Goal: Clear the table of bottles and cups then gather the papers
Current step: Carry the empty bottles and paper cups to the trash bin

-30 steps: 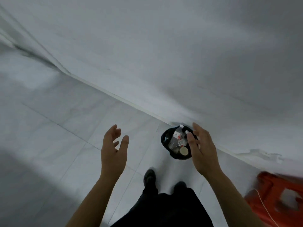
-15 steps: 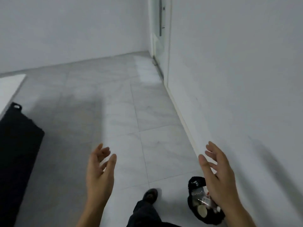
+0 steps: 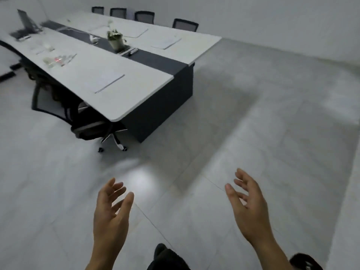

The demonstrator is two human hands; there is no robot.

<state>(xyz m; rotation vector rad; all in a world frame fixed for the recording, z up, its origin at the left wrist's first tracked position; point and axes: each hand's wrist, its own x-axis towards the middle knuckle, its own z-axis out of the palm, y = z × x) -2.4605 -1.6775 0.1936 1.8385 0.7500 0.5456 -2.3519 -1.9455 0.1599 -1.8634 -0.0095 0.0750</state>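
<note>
Table [image 3: 150,84] holds papers [image 3: 108,81], potted plant [image 3: 116,40]; chair [image 3: 89,129] tucked alongside.

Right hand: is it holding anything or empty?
Empty and open: the right hand shows spread fingers with only floor behind them.

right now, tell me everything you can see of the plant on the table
The plant is small, with pale green leaves above a light, tapered pot. It stands upright on the dark strip that runs down the middle of the long white table. Small dark items lie on the strip by its base; blur hides whether they touch it. Nothing else is seen touching it.
</note>
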